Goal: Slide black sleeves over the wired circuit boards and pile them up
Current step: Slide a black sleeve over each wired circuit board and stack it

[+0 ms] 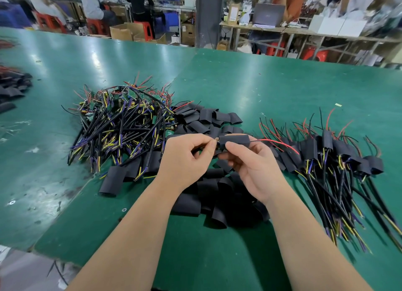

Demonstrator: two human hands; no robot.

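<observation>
Step in hand: You appear to be seating one black sleeve (233,139) over a wired board, since leads leave both of its ends. The board itself is hidden inside.
Left hand: Your left hand (187,158) pinches the wires (216,142) between thumb and forefinger at the sleeve's left mouth, with the other fingers curled under.
Right hand: Your right hand (254,169) grips the sleeve, thumb on its near face and fingers behind it.
How to do it well: Hold the sleeve steady with the right hand and draw the wires straight along its length with the left, so the board does not catch on the edge. Let the red wire (276,141) at the right end run free rather than fold back inside. Stop once you feel the board evenly covered.
Where it lies: The sleeve is held between both hands at frame centre, raised over the table (261,84).
Supply: The heap of unsleeved boards (124,119) sits to the upper left of your hands. Loose sleeves (208,195) lie under and beyond your wrists.
Destination: The finished pile (330,155) lies near, to the right of your right hand, and this piece likely belongs there.
</observation>
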